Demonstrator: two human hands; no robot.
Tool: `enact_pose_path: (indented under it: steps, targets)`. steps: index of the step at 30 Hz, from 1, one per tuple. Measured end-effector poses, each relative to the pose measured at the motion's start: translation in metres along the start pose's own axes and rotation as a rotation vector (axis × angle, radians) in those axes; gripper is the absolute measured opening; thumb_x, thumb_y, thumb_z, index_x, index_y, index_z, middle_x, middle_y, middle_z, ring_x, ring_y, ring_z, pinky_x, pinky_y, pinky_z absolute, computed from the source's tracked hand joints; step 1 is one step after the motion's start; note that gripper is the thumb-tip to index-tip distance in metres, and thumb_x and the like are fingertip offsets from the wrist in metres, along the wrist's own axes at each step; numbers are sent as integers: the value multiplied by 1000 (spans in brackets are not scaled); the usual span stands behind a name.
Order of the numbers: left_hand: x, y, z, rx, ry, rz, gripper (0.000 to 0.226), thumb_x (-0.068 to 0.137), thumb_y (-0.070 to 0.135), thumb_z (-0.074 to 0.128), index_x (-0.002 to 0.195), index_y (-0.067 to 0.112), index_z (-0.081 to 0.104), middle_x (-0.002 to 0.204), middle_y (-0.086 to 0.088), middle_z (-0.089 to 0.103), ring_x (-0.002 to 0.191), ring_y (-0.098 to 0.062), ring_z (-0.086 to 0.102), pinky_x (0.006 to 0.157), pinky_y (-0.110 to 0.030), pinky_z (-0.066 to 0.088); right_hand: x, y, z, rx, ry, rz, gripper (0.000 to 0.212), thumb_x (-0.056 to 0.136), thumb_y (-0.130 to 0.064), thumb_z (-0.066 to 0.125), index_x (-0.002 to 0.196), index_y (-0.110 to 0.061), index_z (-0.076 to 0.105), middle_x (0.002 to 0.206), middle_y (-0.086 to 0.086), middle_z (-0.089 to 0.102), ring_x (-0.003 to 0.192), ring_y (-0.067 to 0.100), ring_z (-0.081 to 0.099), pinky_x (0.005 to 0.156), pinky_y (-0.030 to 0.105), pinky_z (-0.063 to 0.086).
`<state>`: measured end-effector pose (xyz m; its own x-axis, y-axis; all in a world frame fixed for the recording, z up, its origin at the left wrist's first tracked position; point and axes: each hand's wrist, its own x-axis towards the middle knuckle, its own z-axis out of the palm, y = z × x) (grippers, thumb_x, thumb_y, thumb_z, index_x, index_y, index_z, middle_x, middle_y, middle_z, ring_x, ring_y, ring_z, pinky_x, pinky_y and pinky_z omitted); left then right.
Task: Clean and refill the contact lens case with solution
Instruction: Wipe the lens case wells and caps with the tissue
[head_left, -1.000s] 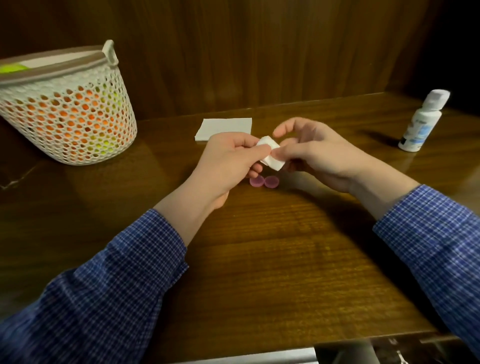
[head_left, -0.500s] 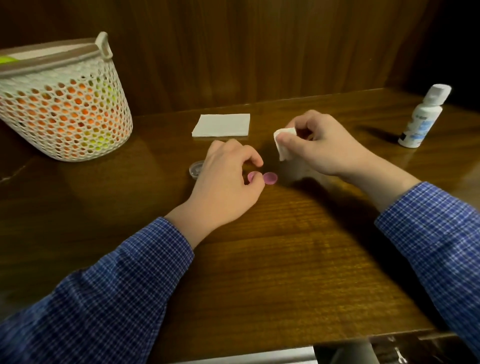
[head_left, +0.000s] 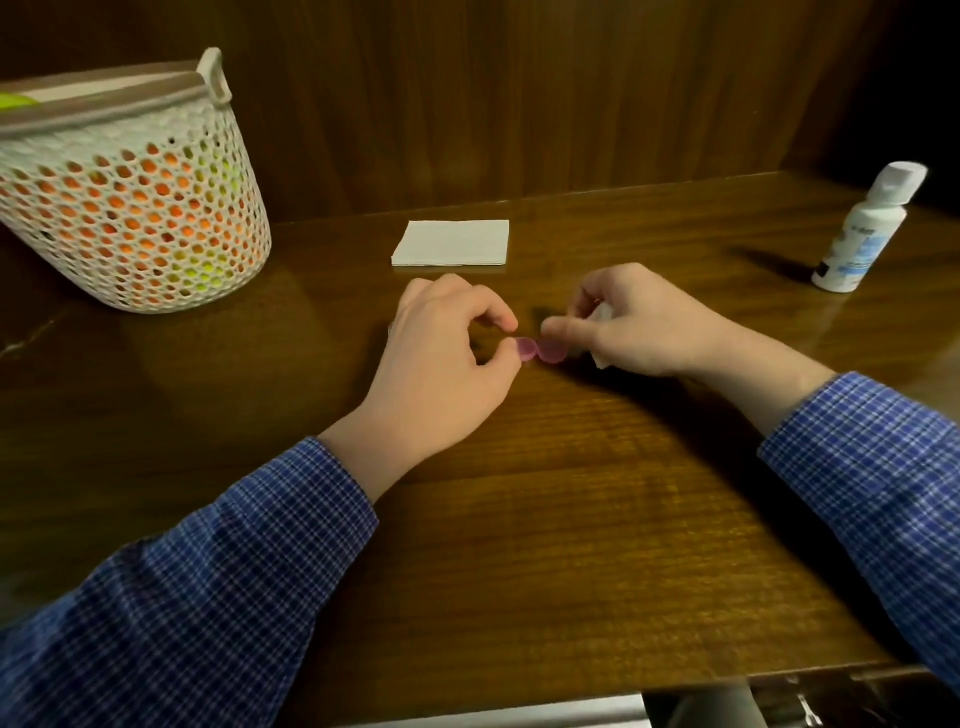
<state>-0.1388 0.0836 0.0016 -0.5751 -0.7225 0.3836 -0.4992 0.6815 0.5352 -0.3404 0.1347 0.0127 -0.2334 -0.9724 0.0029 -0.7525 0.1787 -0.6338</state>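
Observation:
Two small pink caps lie side by side on the wooden table (head_left: 571, 519) between my hands. My left hand (head_left: 447, 364) pinches the left pink cap (head_left: 527, 349) at its fingertips, and the cap stands tilted. My right hand (head_left: 639, 325) keeps a crumpled white tissue (head_left: 601, 313) tucked in its fingers, while its forefinger touches the right pink cap (head_left: 551, 353). The white solution bottle (head_left: 857, 234) stands upright at the far right, away from both hands. The clear lens case itself is hidden behind my left hand.
A folded white tissue (head_left: 451, 243) lies flat just beyond my hands. A white perforated basket (head_left: 130, 208) with orange and yellow contents stands at the far left. A wooden wall closes the back of the table.
My left hand set the clear case down on the left and came to the pink caps. My right hand, still holding the tissue, dropped down to the caps.

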Motion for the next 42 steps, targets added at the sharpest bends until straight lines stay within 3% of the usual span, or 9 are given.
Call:
enact_pose_path:
  steps: [3, 7, 9, 13, 16, 21, 31, 35, 42]
  targets:
    - [-1, 3, -2, -17, 6, 11, 8, 95, 32, 67, 100, 39, 65, 111, 13, 60, 112, -8, 47, 97, -34, 50, -3, -5, 0, -86, -85, 18, 66, 55, -82, 67, 96, -30, 66, 82, -5, 74, 74, 8, 69, 59, 22, 49]
    - [-3, 5, -2, -26, 15, 27, 9, 95, 32, 67, 98, 39, 64, 108, 15, 60, 110, -8, 49, 97, -35, 49, -3, -4, 1, -148, -81, -54, 27, 79, -53, 80, 92, -31, 71, 98, -9, 68, 86, 9, 63, 65, 26, 50]
    - [-4, 6, -4, -46, 38, 24, 12, 95, 28, 67, 98, 39, 64, 103, 19, 59, 106, -4, 52, 94, -24, 47, -6, -5, -1, -134, -70, -89, 29, 77, -57, 77, 89, -30, 73, 97, -10, 68, 87, 7, 63, 71, 28, 52]
    - [-5, 5, -13, -443, 31, -251, 17, 100, 19, 61, 96, 32, 70, 80, 12, 72, 72, -1, 65, 59, -14, 53, -18, -14, -5, 96, 101, -348, 22, 78, -49, 78, 89, -31, 74, 83, -21, 73, 82, -5, 66, 73, 14, 49]
    - [-6, 7, -23, -846, -110, -522, 19, 104, 19, 53, 109, 13, 71, 74, 1, 72, 59, -7, 59, 49, -20, 44, -27, -21, -2, 205, 177, -541, 18, 83, -33, 82, 98, -26, 73, 80, -31, 69, 74, -7, 64, 65, 5, 43]
    - [-11, 2, -31, -1153, -466, -477, 48, 96, 41, 50, 119, 1, 65, 81, -2, 65, 66, -8, 56, 59, -25, 43, -36, -30, 5, 245, 189, -695, 25, 84, -26, 82, 104, -15, 73, 81, -30, 67, 74, -3, 65, 67, 7, 44]
    - [-8, -7, -31, -1350, -589, -412, 43, 86, 43, 63, 114, 10, 67, 86, 1, 63, 70, -8, 57, 63, -23, 47, -39, -34, 3, 396, 145, -568, 33, 84, -41, 78, 102, -16, 65, 65, -17, 63, 54, 4, 57, 53, 16, 43]
    - [-6, -12, -31, -1399, -566, -438, 41, 85, 40, 65, 115, 12, 62, 85, 2, 66, 70, -8, 61, 64, -21, 50, -35, -39, 1, 635, 71, -359, 53, 92, -51, 57, 102, 1, 54, 58, -6, 54, 42, 10, 46, 38, 19, 37]
    - [-5, -14, -28, -1455, -538, -477, 38, 85, 35, 66, 115, 12, 65, 86, 0, 68, 71, -9, 63, 66, -23, 53, -30, -35, -4, 860, -171, -223, 30, 102, -37, 56, 90, -10, 57, 66, 1, 49, 47, 11, 37, 41, 17, 33]
